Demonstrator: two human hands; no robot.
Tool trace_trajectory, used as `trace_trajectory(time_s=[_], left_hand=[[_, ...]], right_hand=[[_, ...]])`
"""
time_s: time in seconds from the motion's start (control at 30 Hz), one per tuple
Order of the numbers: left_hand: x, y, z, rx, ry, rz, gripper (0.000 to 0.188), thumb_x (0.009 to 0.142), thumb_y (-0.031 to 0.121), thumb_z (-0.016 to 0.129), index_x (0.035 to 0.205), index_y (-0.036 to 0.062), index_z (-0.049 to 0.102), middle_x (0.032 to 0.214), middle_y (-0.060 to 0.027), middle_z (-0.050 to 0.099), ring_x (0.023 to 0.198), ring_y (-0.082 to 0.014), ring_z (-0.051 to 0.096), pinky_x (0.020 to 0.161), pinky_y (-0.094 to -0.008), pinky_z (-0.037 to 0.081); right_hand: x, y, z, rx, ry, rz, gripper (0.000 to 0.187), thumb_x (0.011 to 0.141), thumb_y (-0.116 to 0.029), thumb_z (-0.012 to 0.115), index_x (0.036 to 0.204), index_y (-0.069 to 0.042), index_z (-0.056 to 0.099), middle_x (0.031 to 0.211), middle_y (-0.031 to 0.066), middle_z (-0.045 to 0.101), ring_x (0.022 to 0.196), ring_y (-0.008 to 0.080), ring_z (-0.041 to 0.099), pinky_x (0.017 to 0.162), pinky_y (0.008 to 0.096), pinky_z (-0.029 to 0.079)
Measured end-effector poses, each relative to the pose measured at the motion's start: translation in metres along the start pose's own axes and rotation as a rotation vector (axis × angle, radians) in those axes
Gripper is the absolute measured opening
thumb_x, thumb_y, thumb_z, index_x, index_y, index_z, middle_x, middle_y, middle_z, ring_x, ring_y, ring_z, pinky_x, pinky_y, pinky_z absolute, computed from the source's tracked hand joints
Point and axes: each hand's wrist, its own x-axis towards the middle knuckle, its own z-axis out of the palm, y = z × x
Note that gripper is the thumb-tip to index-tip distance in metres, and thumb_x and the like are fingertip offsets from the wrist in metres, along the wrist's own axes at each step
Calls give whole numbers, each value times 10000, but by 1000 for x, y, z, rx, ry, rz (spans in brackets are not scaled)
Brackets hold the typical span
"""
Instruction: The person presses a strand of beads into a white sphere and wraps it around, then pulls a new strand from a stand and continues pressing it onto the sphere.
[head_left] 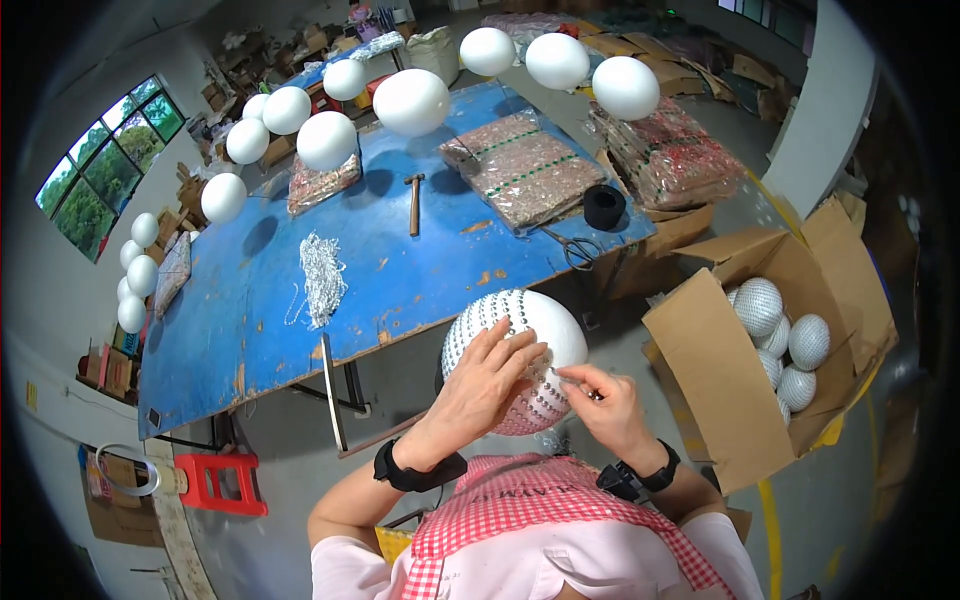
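A large white foam ball [560, 325] sits in front of my body, its left and lower parts covered with rows of shiny silver beads [490, 322]. My left hand [487, 378] lies over the top of the ball with fingers stretched out along the bead rows. At the ball's right side, my right hand [608, 405] is closed in a pinch, its fingertips close to the beaded edge. A small dark, thin thing [596, 396] shows in that hand, too small to name. The ball's underside is hidden.
A blue table [370, 290] ahead bears a silver bead-strand bundle [322, 275], a hammer [414, 205], scissors [575, 248], a black tape roll [604, 207] and bagged beads [525, 168]. White balls [412, 102] stand above its edges. Right, a carton [720, 380] holds beaded balls; left, a red stool [222, 484].
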Motion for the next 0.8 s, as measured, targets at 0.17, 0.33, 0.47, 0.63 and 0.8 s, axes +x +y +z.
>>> trace_trajectory(time_s=[0.17, 0.33, 0.47, 0.63, 0.8], left_hand=[[-2, 0, -2, 64, -28, 35, 494, 803, 53, 685, 1269, 174, 571, 1352, -94, 499, 1312, -382, 395, 1068, -470, 369], [-2, -2, 1, 36, -39, 18, 447, 813, 56, 679, 1238, 176, 605, 1379, -102, 485, 1334, -394, 371, 1074, -495, 356], [-3, -3, 4, 129, -75, 5, 495, 816, 139, 704, 1288, 191, 564, 1402, -99, 467, 1367, -406, 328, 1091, -574, 285], [-1, 6, 4, 140, -102, -58, 577, 796, 219, 735, 1331, 217, 522, 1432, -73, 436, 1375, -410, 314, 1100, -614, 227], [-7, 6, 6, 193, -103, 32, 451, 839, 191, 682, 1271, 252, 570, 1448, -155, 398, 1378, -409, 321, 1102, -580, 241]], right_hand=[[0, 4, 2, -290, 168, -495, 303, 766, -49, 673, 1067, -78, 697, 668, 70, 596, 579, 239, 612, 524, 337, 487], [-4, 3, 0, -586, 169, -576, 370, 730, -50, 685, 1097, -100, 699, 677, 42, 543, 584, 209, 589, 514, 328, 480], [-7, 8, 0, -590, 180, -566, 376, 736, -28, 673, 1104, -101, 698, 698, 35, 540, 596, 205, 591, 508, 328, 481], [-11, 17, 2, -522, 210, -552, 370, 735, -20, 681, 1095, -101, 701, 686, 39, 530, 601, 205, 596, 505, 333, 479], [-11, 15, 1, -473, 230, -553, 353, 729, -20, 692, 1073, -99, 705, 682, 40, 527, 599, 201, 594, 495, 330, 469]])
